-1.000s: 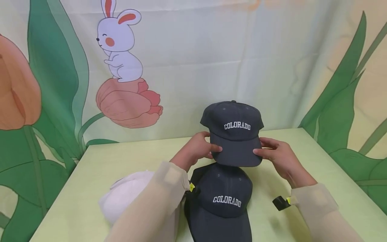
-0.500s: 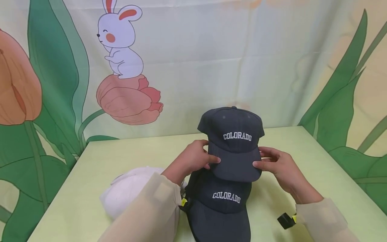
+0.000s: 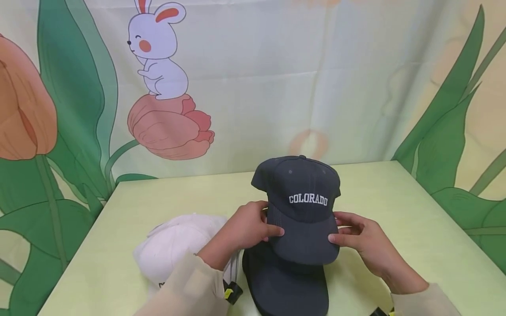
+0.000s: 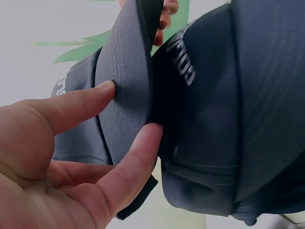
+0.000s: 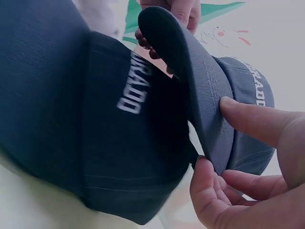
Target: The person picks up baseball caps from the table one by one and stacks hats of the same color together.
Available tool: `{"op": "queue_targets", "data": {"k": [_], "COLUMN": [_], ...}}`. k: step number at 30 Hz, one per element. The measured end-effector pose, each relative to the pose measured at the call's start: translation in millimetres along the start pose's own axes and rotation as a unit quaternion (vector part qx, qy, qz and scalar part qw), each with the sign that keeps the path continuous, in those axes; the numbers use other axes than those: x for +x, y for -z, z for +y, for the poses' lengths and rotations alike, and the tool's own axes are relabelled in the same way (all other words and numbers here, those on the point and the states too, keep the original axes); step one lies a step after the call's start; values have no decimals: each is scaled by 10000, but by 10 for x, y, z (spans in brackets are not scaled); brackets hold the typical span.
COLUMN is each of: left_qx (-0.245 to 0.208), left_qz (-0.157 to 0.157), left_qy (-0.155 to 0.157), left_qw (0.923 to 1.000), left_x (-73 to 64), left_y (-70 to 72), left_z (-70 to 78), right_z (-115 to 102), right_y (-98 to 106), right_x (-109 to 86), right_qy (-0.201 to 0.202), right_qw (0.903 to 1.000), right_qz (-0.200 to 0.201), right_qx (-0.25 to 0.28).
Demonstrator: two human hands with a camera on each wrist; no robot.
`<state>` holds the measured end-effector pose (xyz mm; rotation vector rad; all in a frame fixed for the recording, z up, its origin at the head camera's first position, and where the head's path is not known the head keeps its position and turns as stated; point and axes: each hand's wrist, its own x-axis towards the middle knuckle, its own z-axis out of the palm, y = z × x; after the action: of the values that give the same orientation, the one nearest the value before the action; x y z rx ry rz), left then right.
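Both hands hold a dark navy baseball cap point(image 3: 302, 206) with COLORADO in white on its front. My left hand point(image 3: 247, 226) pinches the left edge of its brim, thumb on top and fingers beneath. On the opposite edge, my right hand point(image 3: 365, 243) grips the brim the same way. A second navy cap point(image 3: 290, 285) lies under the held one, its brim toward me; in the head view the held cap hides its lettering. That lettering shows in the right wrist view on the lower cap point(image 5: 136, 90), with the held brim point(image 5: 207, 81) close by.
Left of the navy caps, a white cap point(image 3: 178, 245) lies partly behind the left forearm. The pale green table point(image 3: 403, 202) reaches back to a printed cloth point(image 3: 253, 87) with a rabbit and tulips. Small black wrist cameras hang at both cuffs.
The held cap has come down and toward me, both hands moving with it, and now covers the lower cap's lettering in the head view. The grip on the brim stays the same.
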<state>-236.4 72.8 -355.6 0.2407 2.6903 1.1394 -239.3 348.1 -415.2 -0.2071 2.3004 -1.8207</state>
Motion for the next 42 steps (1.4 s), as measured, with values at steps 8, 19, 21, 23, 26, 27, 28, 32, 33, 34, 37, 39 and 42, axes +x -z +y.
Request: {"op": "queue_targets", "data": {"k": [8,19,21,23,26,27,28,32,33,34,37,39,42], "left_qx": [39,231,242,288,448,497,561,645,652,632,615,668,815], "left_qz": [13,-6,1,45,146,180,235,238,213,181,122,133,66], "left_qy": [-244,-199,-119,-101,-115,-125,-150,-109,-117,-119,-197,-315,-354], "left_qw": [9997,9995,9996,9995,9988,9985,9980,9976,9976,9978,9978,9972,9960], "left_x": [-211,-374,-420,-463,-533,-557,-582,-679,-700,-721,-774,-801,-826], "left_y": [-85,-195,-226,-260,-305,-319,-330,-363,-371,-378,-402,-420,-446], "left_z": [-75,-187,-227,-274,-342,-361,-378,-438,-453,-466,-513,-544,-594], "right_z": [157,335,363,396,445,455,462,468,468,470,478,483,492], "right_y": [-137,-282,-307,-333,-373,-383,-393,-435,-447,-460,-498,-520,-547], "right_x": [-167,-313,-337,-365,-408,-424,-438,-483,-492,-499,-518,-526,-531], "right_qy": [-286,-750,-767,-772,-618,-596,-559,-574,-625,-671,-846,-933,-989], "right_qw": [9995,9968,9969,9969,9981,9982,9984,9974,9968,9961,9937,9925,9908], "right_qz": [-24,97,89,67,-32,-52,-65,-79,-100,-126,-203,-237,-308], "right_qx": [119,261,173,114,5,-40,-115,-432,-491,-550,-703,-753,-875]}}
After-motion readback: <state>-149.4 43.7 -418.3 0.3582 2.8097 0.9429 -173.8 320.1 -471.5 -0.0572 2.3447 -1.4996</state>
